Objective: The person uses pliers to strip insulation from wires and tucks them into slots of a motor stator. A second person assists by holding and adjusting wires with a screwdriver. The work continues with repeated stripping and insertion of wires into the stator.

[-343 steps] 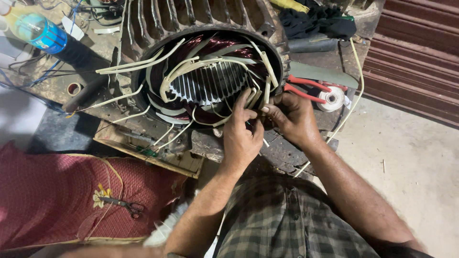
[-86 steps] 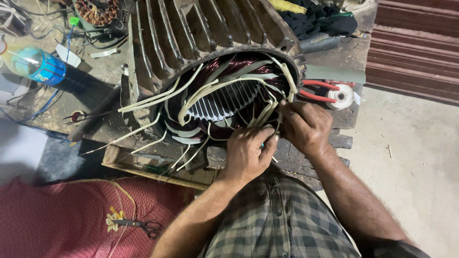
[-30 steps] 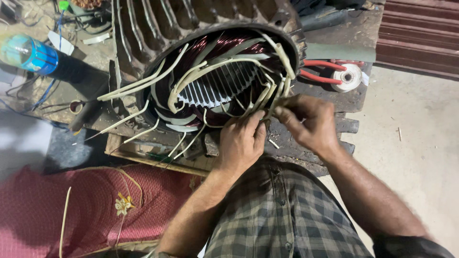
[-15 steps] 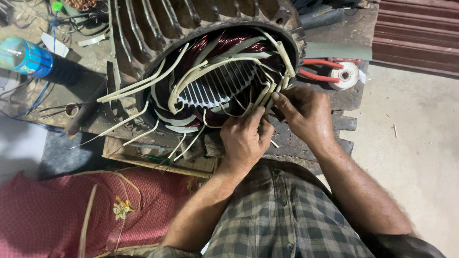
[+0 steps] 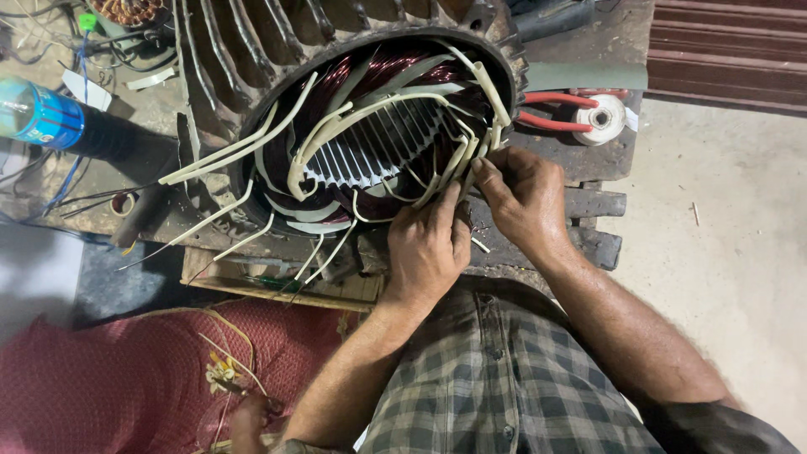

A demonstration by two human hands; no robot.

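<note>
A large finned motor stator (image 5: pixel 252 59) lies on its side, its bore facing me. Reddish copper windings (image 5: pixel 382 71) and cream sleeved leads (image 5: pixel 353 118) fill the opening. My left hand (image 5: pixel 424 248) is at the lower right rim, fingers closed around a bundle of cream leads there. Just to its right, my right hand (image 5: pixel 525 197) pinches the same bundle of leads near the rim. Both forearms reach up from my checked shirt at the bottom of the view.
Red-handled pliers (image 5: pixel 555 113) and a white tape roll (image 5: pixel 601 119) lie right of the stator. A blue bottle (image 5: pixel 38 113) lies at far left, with loose wires around it. A red patterned cloth (image 5: pixel 109 378) covers the lower left. Concrete floor (image 5: pixel 740 252) is at right.
Both hands have stayed at the lower right rim, shifting grip slightly on the leads. The view has drifted a little; scissors seen earlier on the red cloth are out of sight.
</note>
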